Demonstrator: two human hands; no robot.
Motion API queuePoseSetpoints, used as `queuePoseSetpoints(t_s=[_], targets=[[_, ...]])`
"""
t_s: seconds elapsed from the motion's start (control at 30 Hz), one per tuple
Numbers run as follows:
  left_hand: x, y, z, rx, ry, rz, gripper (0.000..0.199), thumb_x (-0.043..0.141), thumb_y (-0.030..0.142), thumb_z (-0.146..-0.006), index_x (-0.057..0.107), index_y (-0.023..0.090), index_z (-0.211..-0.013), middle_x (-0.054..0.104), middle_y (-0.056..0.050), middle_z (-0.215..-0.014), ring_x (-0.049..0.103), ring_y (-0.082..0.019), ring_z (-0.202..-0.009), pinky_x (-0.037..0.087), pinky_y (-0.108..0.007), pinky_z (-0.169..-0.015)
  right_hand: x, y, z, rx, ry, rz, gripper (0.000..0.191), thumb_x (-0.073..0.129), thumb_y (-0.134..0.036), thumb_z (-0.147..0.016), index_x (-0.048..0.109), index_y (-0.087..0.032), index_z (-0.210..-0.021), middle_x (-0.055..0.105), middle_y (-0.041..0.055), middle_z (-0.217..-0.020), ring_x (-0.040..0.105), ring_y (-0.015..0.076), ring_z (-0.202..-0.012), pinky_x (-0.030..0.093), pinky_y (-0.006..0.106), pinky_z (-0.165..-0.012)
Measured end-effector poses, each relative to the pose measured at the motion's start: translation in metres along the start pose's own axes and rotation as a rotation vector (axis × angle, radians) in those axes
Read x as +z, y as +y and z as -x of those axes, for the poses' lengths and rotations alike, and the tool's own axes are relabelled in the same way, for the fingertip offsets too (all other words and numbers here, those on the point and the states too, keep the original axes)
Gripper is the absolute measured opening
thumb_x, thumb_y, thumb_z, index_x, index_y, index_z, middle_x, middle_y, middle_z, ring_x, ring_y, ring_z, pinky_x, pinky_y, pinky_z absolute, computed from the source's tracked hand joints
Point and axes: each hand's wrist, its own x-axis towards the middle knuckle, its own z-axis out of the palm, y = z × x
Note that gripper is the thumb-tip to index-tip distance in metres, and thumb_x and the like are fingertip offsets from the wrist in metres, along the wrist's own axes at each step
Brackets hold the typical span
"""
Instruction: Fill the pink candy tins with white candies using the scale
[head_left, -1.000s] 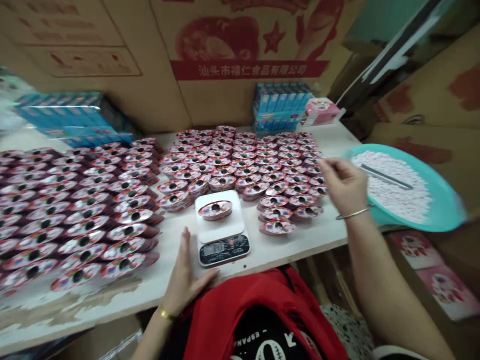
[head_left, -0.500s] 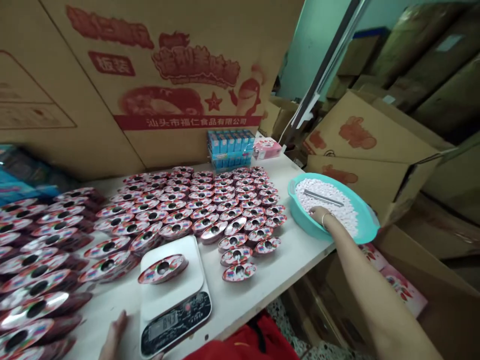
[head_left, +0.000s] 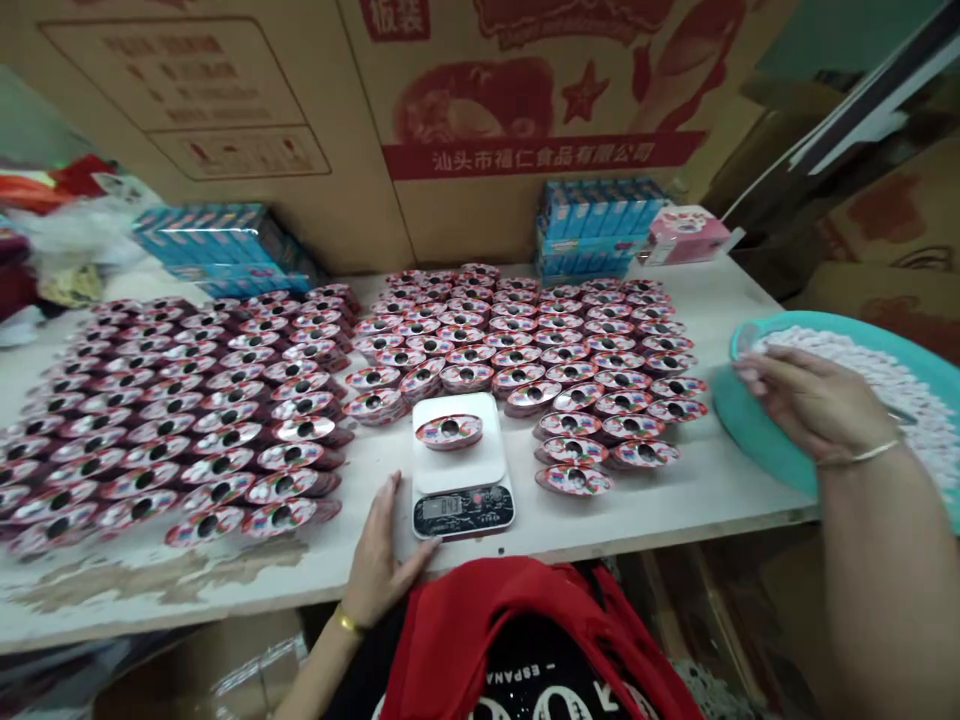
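A white digital scale (head_left: 461, 462) stands near the table's front edge, digits showing on its display. On its pan sits one red-and-pink oval box (head_left: 448, 432) with a dark round hole in its top. My left hand (head_left: 382, 560) lies at the scale's lower left corner, fingers stretched and thumb apart, holding nothing. Over the near left rim of a turquoise basin (head_left: 739, 425) is my right hand (head_left: 821, 400), fingers pinched together; what they hold is too small to make out. Small white pellets (head_left: 892, 375) fill the basin, and a metal strip (head_left: 900, 415) lies partly hidden behind the hand.
Rows of similar oval boxes (head_left: 217, 440) cover the table's left, and another group (head_left: 562, 355) stands behind and right of the scale. Blue box packs (head_left: 592, 235) and a pink box (head_left: 686, 235) line the back, before a large printed carton (head_left: 480, 110).
My right hand has lifted from among the white pellets to the basin's rim, fingers now pinched. The view has swung left, showing more of my left hand beside the scale.
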Motion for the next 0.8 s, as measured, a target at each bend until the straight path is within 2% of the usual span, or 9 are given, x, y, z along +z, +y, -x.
queuePoseSetpoints(t_s=[0.07, 0.13, 0.2, 0.23, 0.33, 0.4, 0.47, 0.67, 0.8], targets=[[0.0, 0.002, 0.0, 0.0, -0.008, 0.004, 0.091, 0.063, 0.043, -0.081, 0.009, 0.022, -0.15, 0.033, -0.017, -0.149, 0.037, -0.032, -0.136, 0.034, -0.054, -0.112, 0.052, -0.053, 0.009, 0.178, -0.145, -0.257, 0.028, 0.072, -0.048, -0.072, 0.061, -0.025, -0.081, 0.058, 0.0007, -0.068, 0.05, 0.0138, -0.052, 0.041, 0.028, -0.046], [-0.001, 0.003, 0.0, -0.003, -0.011, 0.018, 0.091, 0.063, 0.043, -0.081, 0.008, 0.022, -0.15, 0.034, -0.017, -0.149, 0.037, -0.032, -0.136, 0.034, -0.054, -0.111, 0.107, -0.101, 0.02, 0.189, -0.35, -0.285, 0.028, 0.072, -0.043, -0.073, 0.064, -0.02, -0.087, 0.06, 0.001, -0.069, 0.052, 0.012, -0.052, 0.042, 0.026, -0.048], [-0.001, 0.003, 0.001, -0.008, -0.003, 0.034, 0.091, 0.063, 0.043, -0.082, 0.007, 0.021, -0.15, 0.034, -0.017, -0.148, 0.037, -0.031, -0.136, 0.035, -0.054, -0.111, 0.153, -0.135, 0.03, 0.117, -0.604, -0.274, 0.019, 0.064, -0.036, -0.08, 0.063, -0.017, -0.086, 0.059, -0.0005, -0.068, 0.05, 0.0099, -0.052, 0.039, 0.023, -0.047], [-0.001, 0.003, 0.002, -0.009, 0.003, 0.04, 0.091, 0.063, 0.043, -0.082, 0.006, 0.021, -0.15, 0.034, -0.017, -0.148, 0.037, -0.031, -0.136, 0.035, -0.053, -0.111, 0.172, -0.147, 0.033, 0.059, -0.679, -0.236, 0.013, 0.061, -0.03, -0.082, 0.062, -0.017, -0.084, 0.057, -0.0017, -0.065, 0.049, 0.0092, -0.051, 0.038, 0.022, -0.047], [-0.001, 0.003, 0.003, -0.009, 0.021, 0.049, 0.091, 0.062, 0.043, -0.082, 0.006, 0.021, -0.15, 0.035, -0.017, -0.148, 0.037, -0.031, -0.136, 0.036, -0.052, -0.111, 0.213, -0.161, 0.039, -0.16, -0.771, 0.064, 0.01, 0.056, -0.014, -0.083, 0.062, -0.017, -0.076, 0.056, -0.0022, -0.061, 0.048, 0.0094, -0.053, 0.036, 0.022, -0.052], [-0.001, 0.003, 0.003, -0.007, 0.029, 0.053, 0.092, 0.062, 0.044, -0.082, 0.006, 0.021, -0.15, 0.036, -0.017, -0.147, 0.038, -0.031, -0.136, 0.036, -0.052, -0.11, 0.229, -0.162, 0.038, -0.265, -0.792, 0.278, 0.013, 0.057, -0.008, -0.08, 0.063, -0.016, -0.072, 0.059, 0.0005, -0.065, 0.049, 0.0114, -0.059, 0.035, 0.023, -0.057], [-0.001, 0.004, 0.003, -0.006, 0.034, 0.056, 0.092, 0.062, 0.045, -0.082, 0.006, 0.02, -0.15, 0.038, -0.017, -0.146, 0.039, -0.031, -0.134, 0.036, -0.053, -0.11, 0.24, -0.162, 0.037, -0.306, -0.818, 0.379, 0.012, 0.06, -0.006, -0.078, 0.065, -0.014, -0.071, 0.061, 0.0031, -0.07, 0.051, 0.0137, -0.065, 0.035, 0.025, -0.061], [0.0, 0.003, 0.003, -0.012, 0.043, 0.05, 0.091, 0.062, 0.047, -0.082, 0.008, 0.02, -0.15, 0.043, -0.017, -0.143, 0.044, -0.031, -0.132, 0.039, -0.052, -0.108, 0.258, -0.164, 0.04, -0.316, -0.845, 0.416, 0.01, 0.063, -0.007, -0.077, 0.067, -0.014, -0.083, 0.061, 0.0068, -0.082, 0.055, 0.018, -0.08, 0.039, 0.027, -0.071], [0.001, 0.002, 0.003, -0.006, 0.049, 0.063, 0.09, 0.062, 0.045, -0.082, 0.008, 0.02, -0.15, 0.045, -0.016, -0.141, 0.044, -0.03, -0.131, 0.039, -0.052, -0.108, 0.247, -0.17, 0.037, -0.348, -0.75, 0.297, 0.007, 0.06, -0.011, -0.084, 0.067, -0.013, -0.086, 0.061, 0.0086, -0.09, 0.056, 0.0179, -0.087, 0.042, 0.029, -0.079]])
